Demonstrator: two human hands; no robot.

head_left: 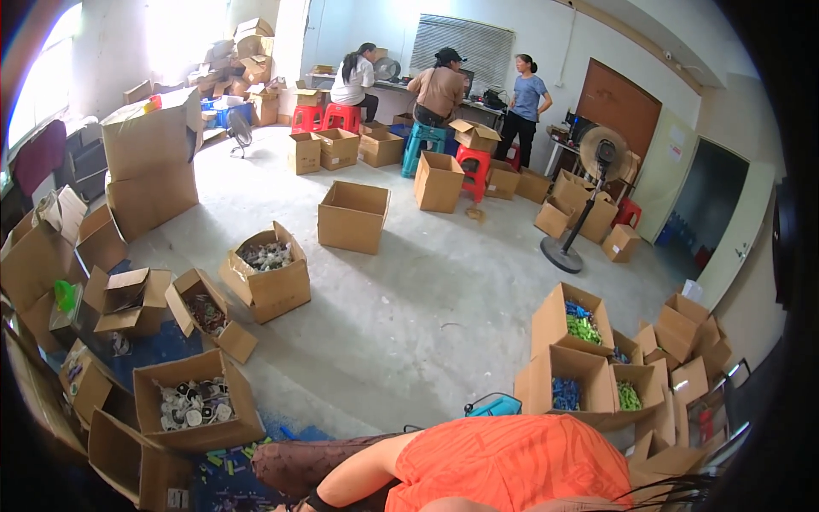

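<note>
Neither of my hands shows. An orange shirt (pixel 512 469) fills the lower edge. From it a bare forearm (pixel 363 478) with a dark wristband (pixel 317 500) slopes down to the left, and the frame edge cuts off the hand. A brown patterned trouser leg (pixel 299 461) lies beside that forearm. Nearest to it are an open cardboard box of white and black round parts (pixel 194 403) and small green and blue pieces scattered on a blue mat (pixel 223 461). A blue tool-like item (pixel 495 404) lies just beyond the shirt.
Open cardboard boxes ring a bare concrete floor (pixel 409 299). Boxes of green and blue parts (pixel 580 328) stand at the right and a box of mixed parts (pixel 266 256) at the left. A standing fan (pixel 589 200) is at the right. Three people (pixel 439 85) are by a far desk.
</note>
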